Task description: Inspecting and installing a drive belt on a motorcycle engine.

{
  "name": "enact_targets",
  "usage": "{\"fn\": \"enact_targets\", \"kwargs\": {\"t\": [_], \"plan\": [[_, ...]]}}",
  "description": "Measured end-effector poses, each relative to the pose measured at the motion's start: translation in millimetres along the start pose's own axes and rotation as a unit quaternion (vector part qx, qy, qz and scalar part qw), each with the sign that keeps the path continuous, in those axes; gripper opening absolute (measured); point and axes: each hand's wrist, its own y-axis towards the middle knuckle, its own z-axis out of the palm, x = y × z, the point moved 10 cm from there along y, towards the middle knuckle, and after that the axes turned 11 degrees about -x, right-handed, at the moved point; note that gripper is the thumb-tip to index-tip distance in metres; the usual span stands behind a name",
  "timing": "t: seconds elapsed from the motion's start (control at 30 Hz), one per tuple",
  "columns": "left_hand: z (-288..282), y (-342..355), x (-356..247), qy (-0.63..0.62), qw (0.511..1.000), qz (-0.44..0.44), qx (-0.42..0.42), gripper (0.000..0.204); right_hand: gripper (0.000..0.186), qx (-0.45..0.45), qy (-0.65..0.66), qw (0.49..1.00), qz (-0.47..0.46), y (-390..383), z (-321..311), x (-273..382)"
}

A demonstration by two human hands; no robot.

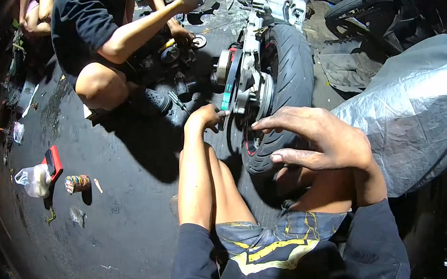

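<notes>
My left hand [209, 118] is beside a black bar with a green section [227, 98], index finger reaching to its lower end, other fingers loosely bent and partly in shadow. My right hand [319, 143] is open over the tire's lower part, thumb and fingers apart, nothing visible in them. The motorcycle rear wheel [295, 74] stands between my legs and the metal casing [283, 9] at the top, with a metal swingarm and hub [246, 96] on its left side.
A co-worker [84, 29] crouches upper left, arm raised, among loose parts; another person's legs [36, 17] show behind. A red case [55, 162], plastic bag [32, 181] and striped round object [78, 183] lie left. A silver cover [412, 119] bulges at right, below parked motorcycles [363, 16].
</notes>
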Motion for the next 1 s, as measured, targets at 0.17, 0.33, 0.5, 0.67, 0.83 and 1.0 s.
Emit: {"fn": "enact_targets", "kwargs": {"t": [0.17,0.33,0.5,0.67,0.83,1.0], "plan": [[-30,-4,-46,-0.043,0.977,0.141,-0.152,0.055,0.055,0.023,0.009,0.999,0.024,-2,2,-5],[-56,-11,-74,-0.141,0.932,0.184,-0.278,0.040,0.056,0.011,0.002,1.000,0.024,-2,-1,-6],[-74,-19,-84,-0.143,0.872,0.231,-0.407,0.035,0.056,0.016,0.009,0.999,0.051,-2,-2,-10],[-74,-14,-85,-0.147,0.869,0.239,-0.408,0.035,0.056,0.012,0.010,0.998,0.059,2,-3,-13],[-73,-15,-88,-0.217,0.852,0.255,-0.403,0.034,0.055,0.013,-0.002,0.999,0.037,4,-1,-12],[-67,-11,-86,-0.170,0.874,0.241,-0.386,0.032,0.054,0.021,-0.002,0.999,0.031,7,2,-10]]}}
